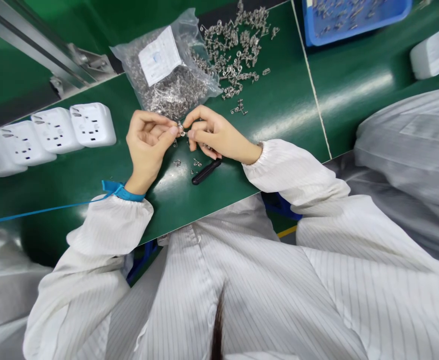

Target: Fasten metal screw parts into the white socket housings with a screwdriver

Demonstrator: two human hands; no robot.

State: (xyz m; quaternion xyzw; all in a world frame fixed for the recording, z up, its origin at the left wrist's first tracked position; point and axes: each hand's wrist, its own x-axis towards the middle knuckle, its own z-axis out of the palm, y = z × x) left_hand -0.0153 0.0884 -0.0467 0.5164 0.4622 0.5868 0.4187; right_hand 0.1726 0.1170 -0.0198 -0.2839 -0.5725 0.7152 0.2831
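Between the fingertips of both hands is a small metal spring [182,131], partly covered by the fingers. My left hand [146,141], with a blue strap [123,192] round its wrist, pinches it from the left. From the right, my right hand [219,134] has thumb and forefinger closed on its other side. A black-handled tool [206,172] lies just below my right hand; its far end is hidden under the fingers. A few loose springs [197,162] rest on the green table near it.
A clear plastic bag [129,60] full of springs lies beyond my hands, beside a loose pile of springs [238,50]. Several white sockets [92,125] line the left. A blue tray [349,32] and a white container [434,52] stand at right; people sit on both sides.
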